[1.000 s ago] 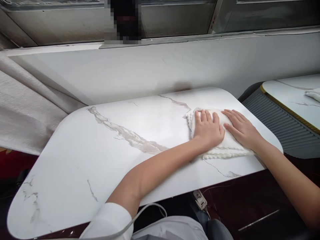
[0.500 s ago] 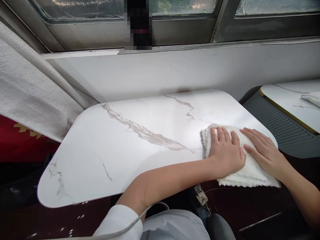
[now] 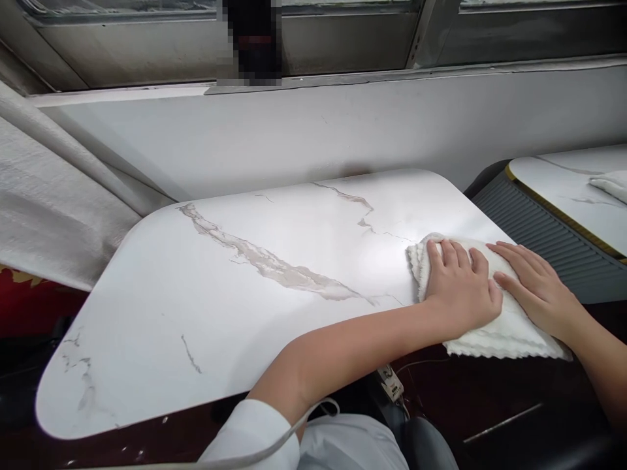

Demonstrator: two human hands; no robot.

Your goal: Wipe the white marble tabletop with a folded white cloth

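Note:
A white cloth (image 3: 514, 326), folded with a scalloped edge, lies on the right end of a white marble-patterned tabletop (image 3: 147, 274). Part of it hangs over the near edge. My left hand (image 3: 463, 284) rests on the cloth, palm down, its fingers apart and slightly bent. Beside it, my right hand (image 3: 541, 287) lies flat across the cloth's right side with fingers stretched out. Both hands press on the cloth from above, and neither has fingers wrapped round it. The tabletop's right near corner is hidden beneath the cloth and hands.
A wall (image 3: 294, 130) and window frame (image 3: 353, 46) run behind the tabletop. At left hangs a pale curtain (image 3: 49, 202). A second marble-patterned table (image 3: 578, 170) stands at right, bearing another white cloth (image 3: 614, 183). A power strip (image 3: 390, 384) sits below the near edge.
Both hands and the cloth have slid a little to the right along the tabletop. The camera view has also shifted slightly. Both hands keep their pose on the cloth.

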